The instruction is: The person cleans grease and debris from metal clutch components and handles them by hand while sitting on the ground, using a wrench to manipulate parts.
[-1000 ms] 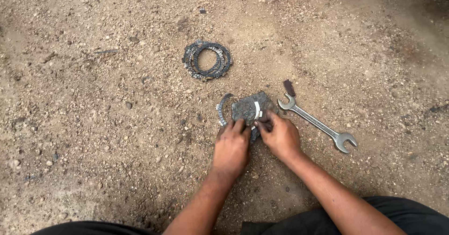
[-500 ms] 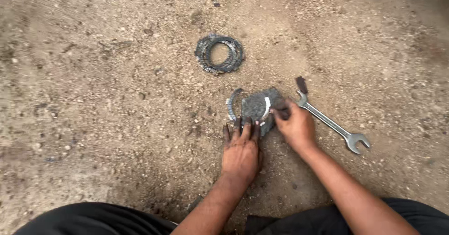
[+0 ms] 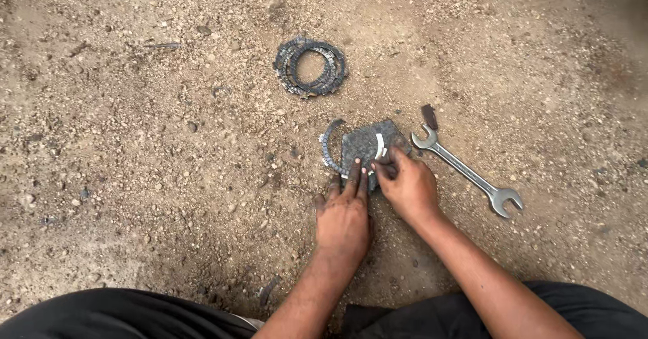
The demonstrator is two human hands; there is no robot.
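Note:
A toothed grey ring [image 3: 330,151] lies on the dirt ground under a dark rough sheet of abrasive paper [image 3: 362,144]. My left hand [image 3: 344,216] rests flat, its fingertips pressing the near edge of the sheet and ring. My right hand [image 3: 405,184] is beside it on the right, fingers pinching the sheet's right side near a pale shiny strip [image 3: 380,146]. Both hands are grimy.
A stack of dark toothed rings [image 3: 310,66] lies farther away on the gravelly ground. A double open-ended spanner [image 3: 464,170] lies to the right of my right hand, with a small dark piece [image 3: 428,116] by its far end. My dark trousers [image 3: 121,315] fill the bottom edge.
Both hands stay on the sheet and ring. The left hand's fingers have spread flatter over the near edge, and the right hand's fingers have shifted slightly on the sheet's right side.

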